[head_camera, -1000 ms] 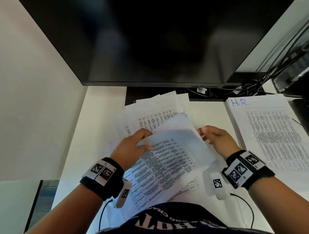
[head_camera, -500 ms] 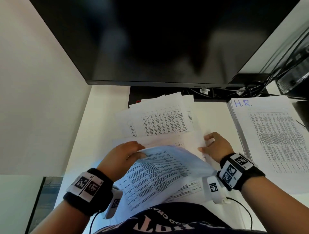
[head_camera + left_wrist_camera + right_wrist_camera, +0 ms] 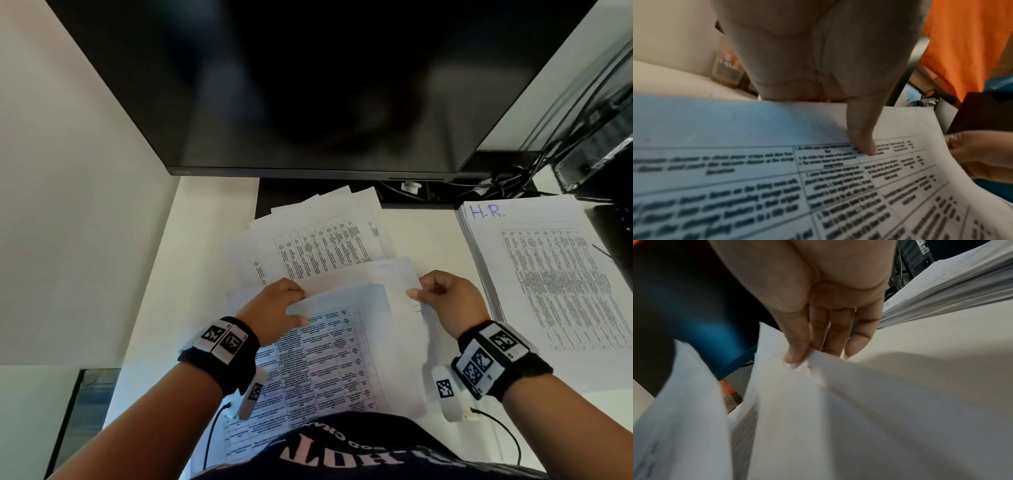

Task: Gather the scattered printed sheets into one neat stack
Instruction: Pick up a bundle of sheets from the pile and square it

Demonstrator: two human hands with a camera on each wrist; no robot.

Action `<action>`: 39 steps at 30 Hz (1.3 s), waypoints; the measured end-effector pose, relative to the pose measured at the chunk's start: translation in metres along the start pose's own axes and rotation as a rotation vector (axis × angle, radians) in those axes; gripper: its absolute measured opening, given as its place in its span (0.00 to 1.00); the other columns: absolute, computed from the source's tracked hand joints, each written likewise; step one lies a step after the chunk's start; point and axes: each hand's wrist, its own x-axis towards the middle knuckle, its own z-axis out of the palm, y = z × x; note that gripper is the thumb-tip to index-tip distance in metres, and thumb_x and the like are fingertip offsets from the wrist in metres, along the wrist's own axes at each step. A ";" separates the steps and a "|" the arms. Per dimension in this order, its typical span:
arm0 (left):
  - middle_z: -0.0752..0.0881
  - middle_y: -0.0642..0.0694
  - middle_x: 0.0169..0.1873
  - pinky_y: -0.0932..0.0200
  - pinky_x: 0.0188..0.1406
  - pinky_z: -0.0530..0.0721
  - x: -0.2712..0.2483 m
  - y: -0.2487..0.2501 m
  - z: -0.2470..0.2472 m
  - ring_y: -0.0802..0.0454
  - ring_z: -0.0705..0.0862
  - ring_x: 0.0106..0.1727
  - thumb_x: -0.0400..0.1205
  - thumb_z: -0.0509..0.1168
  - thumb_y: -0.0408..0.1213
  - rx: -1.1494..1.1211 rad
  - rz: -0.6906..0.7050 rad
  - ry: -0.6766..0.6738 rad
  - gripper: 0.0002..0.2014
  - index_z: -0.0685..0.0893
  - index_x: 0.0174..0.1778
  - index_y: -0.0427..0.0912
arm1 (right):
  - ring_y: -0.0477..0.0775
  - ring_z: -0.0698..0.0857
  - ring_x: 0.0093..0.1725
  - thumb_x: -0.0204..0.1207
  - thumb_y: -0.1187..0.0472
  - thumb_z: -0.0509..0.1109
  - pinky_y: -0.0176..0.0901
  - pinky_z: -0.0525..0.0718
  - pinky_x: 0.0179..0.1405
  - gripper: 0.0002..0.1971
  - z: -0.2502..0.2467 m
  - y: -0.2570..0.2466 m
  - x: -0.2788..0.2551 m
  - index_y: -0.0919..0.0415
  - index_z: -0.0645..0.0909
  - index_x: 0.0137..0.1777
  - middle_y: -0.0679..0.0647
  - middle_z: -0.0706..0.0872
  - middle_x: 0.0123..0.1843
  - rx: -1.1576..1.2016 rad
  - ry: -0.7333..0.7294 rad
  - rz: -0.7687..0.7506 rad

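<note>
Both hands hold a bundle of printed sheets (image 3: 339,356) with tables, lifted in front of my body. My left hand (image 3: 274,308) grips its left top edge, thumb (image 3: 861,139) pressed on the printed face of the top sheet (image 3: 777,178). My right hand (image 3: 442,298) pinches the right top corner of a sheet behind (image 3: 818,386) between thumb and fingers. More printed sheets (image 3: 318,246) lie fanned and askew on the white desk (image 3: 212,219) just beyond the hands, under the monitor.
A thick stack marked "H.R." (image 3: 548,274) lies at the right of the desk. A large dark monitor (image 3: 308,85) hangs over the far side, with cables (image 3: 507,181) behind. A wall (image 3: 68,205) closes the left.
The held sheets have come up and straightened from a tilted, curled pose. My left hand moved up and right along the top edge; my right hand shifted right and now pinches the corner.
</note>
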 end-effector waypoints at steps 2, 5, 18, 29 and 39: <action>0.81 0.47 0.58 0.57 0.60 0.77 0.001 0.007 0.002 0.48 0.80 0.57 0.79 0.69 0.43 -0.059 -0.026 -0.019 0.15 0.82 0.62 0.45 | 0.49 0.75 0.32 0.71 0.62 0.76 0.37 0.73 0.36 0.11 -0.001 0.003 0.000 0.52 0.78 0.32 0.47 0.79 0.29 0.037 0.021 -0.002; 0.83 0.52 0.50 0.57 0.49 0.81 -0.003 0.016 0.000 0.48 0.82 0.49 0.79 0.69 0.38 -0.189 -0.003 0.092 0.12 0.77 0.56 0.55 | 0.51 0.77 0.31 0.76 0.72 0.66 0.40 0.77 0.38 0.16 -0.005 0.008 0.001 0.50 0.82 0.34 0.49 0.83 0.29 0.026 -0.023 -0.010; 0.84 0.58 0.43 0.57 0.49 0.79 -0.012 0.023 -0.016 0.55 0.80 0.44 0.79 0.70 0.40 -0.237 0.132 0.313 0.11 0.73 0.40 0.58 | 0.35 0.85 0.31 0.75 0.80 0.63 0.24 0.80 0.36 0.18 -0.012 -0.033 -0.010 0.58 0.86 0.40 0.41 0.90 0.30 0.231 -0.246 -0.164; 0.85 0.59 0.40 0.72 0.40 0.79 -0.042 0.007 -0.046 0.69 0.83 0.41 0.83 0.64 0.38 -0.539 -0.066 0.608 0.04 0.79 0.50 0.53 | 0.55 0.91 0.45 0.42 0.18 0.70 0.46 0.86 0.47 0.49 -0.024 -0.042 -0.007 0.62 0.82 0.49 0.57 0.92 0.41 0.568 -0.253 0.069; 0.87 0.58 0.54 0.56 0.62 0.83 -0.044 0.052 -0.066 0.64 0.84 0.57 0.86 0.58 0.36 -0.851 0.109 0.919 0.13 0.79 0.65 0.46 | 0.43 0.83 0.63 0.80 0.58 0.66 0.51 0.78 0.68 0.18 0.007 -0.099 -0.026 0.54 0.75 0.70 0.44 0.86 0.62 0.370 -0.095 -0.228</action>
